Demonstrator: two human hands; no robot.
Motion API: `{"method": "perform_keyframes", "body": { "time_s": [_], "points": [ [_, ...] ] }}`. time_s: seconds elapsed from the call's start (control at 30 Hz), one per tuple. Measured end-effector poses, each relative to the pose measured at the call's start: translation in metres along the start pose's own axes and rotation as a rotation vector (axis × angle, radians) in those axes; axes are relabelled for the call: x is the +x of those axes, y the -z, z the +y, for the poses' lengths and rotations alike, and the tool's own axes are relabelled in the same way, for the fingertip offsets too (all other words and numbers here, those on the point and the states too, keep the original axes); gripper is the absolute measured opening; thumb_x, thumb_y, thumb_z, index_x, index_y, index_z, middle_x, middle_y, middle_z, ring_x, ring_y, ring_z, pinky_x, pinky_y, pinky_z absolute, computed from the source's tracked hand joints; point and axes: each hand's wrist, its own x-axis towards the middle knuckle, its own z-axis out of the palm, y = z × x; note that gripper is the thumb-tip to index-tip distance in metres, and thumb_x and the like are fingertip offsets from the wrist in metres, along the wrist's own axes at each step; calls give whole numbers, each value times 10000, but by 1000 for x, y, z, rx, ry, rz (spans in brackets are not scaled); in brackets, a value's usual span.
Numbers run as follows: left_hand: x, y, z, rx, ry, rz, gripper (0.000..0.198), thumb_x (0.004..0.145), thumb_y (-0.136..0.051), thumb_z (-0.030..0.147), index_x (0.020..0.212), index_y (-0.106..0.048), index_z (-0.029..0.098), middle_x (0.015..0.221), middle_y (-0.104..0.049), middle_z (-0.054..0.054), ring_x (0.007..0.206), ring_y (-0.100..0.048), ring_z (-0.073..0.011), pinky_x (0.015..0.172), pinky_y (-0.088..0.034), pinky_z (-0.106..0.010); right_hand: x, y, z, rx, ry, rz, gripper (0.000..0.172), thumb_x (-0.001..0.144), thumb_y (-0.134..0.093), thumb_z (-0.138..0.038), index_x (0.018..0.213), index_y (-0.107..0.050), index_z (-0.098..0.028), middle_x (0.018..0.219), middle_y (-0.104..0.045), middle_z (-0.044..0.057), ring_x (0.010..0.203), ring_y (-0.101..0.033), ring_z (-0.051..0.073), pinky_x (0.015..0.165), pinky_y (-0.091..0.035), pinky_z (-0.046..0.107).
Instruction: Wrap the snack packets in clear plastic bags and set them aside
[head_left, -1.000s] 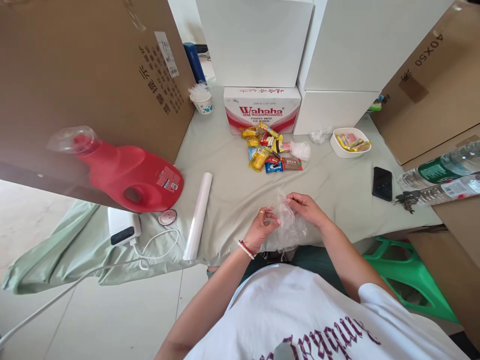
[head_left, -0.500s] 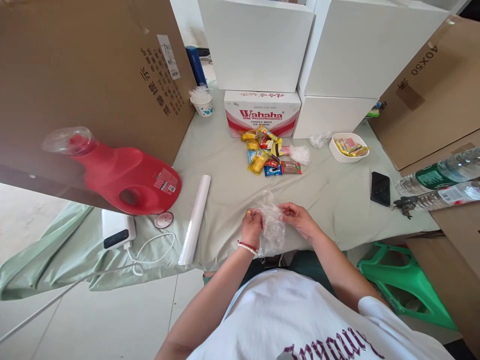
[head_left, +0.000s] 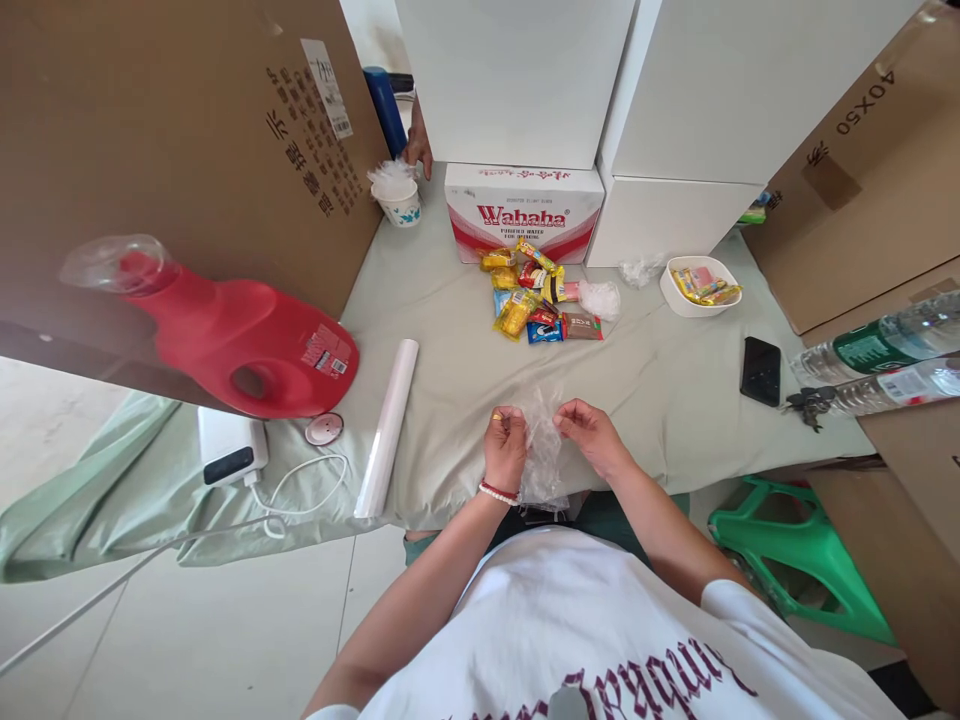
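Note:
A crinkled sheet of clear plastic film (head_left: 543, 455) hangs between my hands at the table's front edge. My left hand (head_left: 505, 440) pinches its left side with curled fingers. On the other side, my right hand (head_left: 591, 432) grips it between thumb and fingertips. Beyond them lies a pile of wrapped snacks (head_left: 517, 313) in yellow, red, blue and brown packets. A crumpled ball of clear film (head_left: 599, 300) touches the pile's right side. Left of my hands rests a white roll (head_left: 388, 430).
A red jug (head_left: 247, 345) and a white power bank (head_left: 231, 445) with a cable are at left. At right are a white bowl of snacks (head_left: 700, 305), a black phone (head_left: 761, 371) and plastic bottles (head_left: 885, 345). A Wahaha carton (head_left: 524, 215) stands behind the snack pile.
The film has been drawn out flatter and hangs lower between my hands. Another person's hand has appeared at the back left, near the paper cup. The view has shifted slightly.

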Motion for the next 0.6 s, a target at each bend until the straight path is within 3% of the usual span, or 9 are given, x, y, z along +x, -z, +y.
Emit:
{"method": "perform_keyframes", "body": {
  "time_s": [0.17, 0.37, 0.5, 0.6],
  "points": [
    [2, 10, -1, -21, 1, 75, 513, 825, -721, 686, 781, -457, 247, 572, -455, 91, 468, -374, -75, 435, -326, -225, 6, 14, 4, 296, -144, 26, 454, 631, -931, -535, 780, -634, -226, 727, -572, -39, 688, -547, 117, 633, -499, 248],
    [12, 24, -1, 9, 13, 100, 446, 829, -748, 604, 766, -500, 239, 582, -449, 84, 496, -368, -86, 473, -315, -231, 6, 33, 9, 356, -188, 143, 500, 572, -963, -504, 786, -608, -223, 741, -602, -25, 641, -546, 108, 504, -446, 215],
    [9, 23, 0, 163, -142, 135, 287, 829, -783, 428, 815, -576, 230, 679, -535, 53, 616, -469, -114, 616, -395, -240, -2, 27, 5, 255, -187, 248, 569, 588, -921, -617, 745, -539, -226, 658, -545, -54, 489, -424, 67, 376, -269, 193],
    [-2, 17, 1, 280, -214, 106, 212, 813, -795, 315, 826, -597, 240, 687, -534, 44, 634, -476, -133, 666, -387, -257, -12, 8, -2, 179, -202, 124, 559, 691, -829, -704, 732, -540, -227, 646, -528, -45, 492, -432, 81, 377, -267, 205]
  ]
}}
